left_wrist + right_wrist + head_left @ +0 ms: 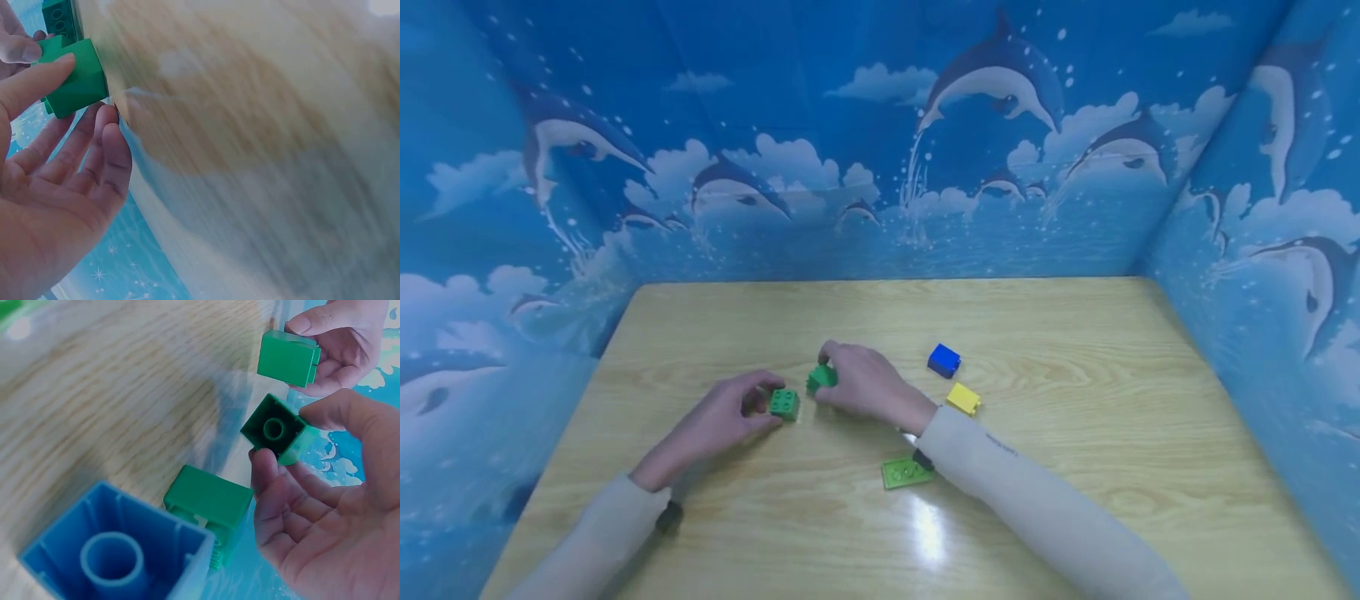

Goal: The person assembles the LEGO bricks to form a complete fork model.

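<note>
My left hand [727,414] holds a green toy building brick [785,404] with studs on top, thumb and fingers on opposite sides. In the left wrist view the thumb lies across this brick [81,78]. Close by, my right hand [865,385] pinches a second green brick [822,380] between thumb and fingers. Its hollow underside with a round tube shows in the right wrist view [273,428]. The two held bricks are a small gap apart. Another green brick [209,500] lies beside the right hand, hidden in the head view.
A blue brick [943,361] and a yellow brick [962,400] lie beyond the right wrist. Nearer, a light green plate [904,473] is partly covered by the right sleeve. Blue dolphin-print curtains [880,142] surround the wooden table [1075,467].
</note>
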Action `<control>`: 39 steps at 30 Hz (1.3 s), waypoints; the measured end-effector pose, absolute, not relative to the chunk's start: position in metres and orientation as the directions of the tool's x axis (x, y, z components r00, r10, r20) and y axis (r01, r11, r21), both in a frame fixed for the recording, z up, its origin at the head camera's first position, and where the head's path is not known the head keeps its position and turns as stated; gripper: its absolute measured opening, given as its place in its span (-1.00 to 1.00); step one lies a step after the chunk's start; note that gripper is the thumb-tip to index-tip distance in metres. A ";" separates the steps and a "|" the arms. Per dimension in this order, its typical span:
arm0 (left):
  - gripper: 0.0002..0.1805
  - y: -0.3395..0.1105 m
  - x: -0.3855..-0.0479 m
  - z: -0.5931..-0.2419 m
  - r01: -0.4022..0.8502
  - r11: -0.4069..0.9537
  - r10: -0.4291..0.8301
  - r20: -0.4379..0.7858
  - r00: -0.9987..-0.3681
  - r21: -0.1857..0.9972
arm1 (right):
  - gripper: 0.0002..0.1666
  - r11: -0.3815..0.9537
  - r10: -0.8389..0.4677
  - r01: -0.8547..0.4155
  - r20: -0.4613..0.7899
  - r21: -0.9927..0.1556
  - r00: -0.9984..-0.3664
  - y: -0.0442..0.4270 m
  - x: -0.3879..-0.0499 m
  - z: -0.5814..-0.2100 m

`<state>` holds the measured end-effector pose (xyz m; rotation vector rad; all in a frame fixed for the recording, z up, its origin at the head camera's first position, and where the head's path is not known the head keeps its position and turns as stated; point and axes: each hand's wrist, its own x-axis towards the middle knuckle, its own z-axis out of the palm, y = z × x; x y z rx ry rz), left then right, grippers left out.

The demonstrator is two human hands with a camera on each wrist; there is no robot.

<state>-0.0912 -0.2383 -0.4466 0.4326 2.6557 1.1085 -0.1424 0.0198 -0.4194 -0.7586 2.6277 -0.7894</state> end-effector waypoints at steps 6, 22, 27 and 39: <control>-0.44 -0.240 -0.089 -0.443 0.163 0.655 0.353 -0.108 -0.930 0.737 | -0.46 0.681 -0.560 -0.382 -0.108 -0.625 -0.821 0.023 -0.138 -0.414; -0.52 -0.248 -0.091 -0.443 0.119 0.637 0.326 -0.126 -0.937 0.762 | -0.57 0.430 -0.599 -0.393 0.069 -0.813 -0.798 0.017 -0.129 -0.417; -0.53 -0.249 -0.090 -0.446 0.130 0.638 0.322 -0.110 -0.940 0.759 | -0.56 0.363 -0.629 -0.416 0.110 -0.834 -0.770 0.010 -0.124 -0.420; -0.53 -0.251 -0.092 -0.447 0.099 0.653 0.286 -0.123 -0.950 0.750 | -0.62 0.337 -0.645 -0.427 0.125 -0.839 -0.754 -0.001 -0.121 -0.423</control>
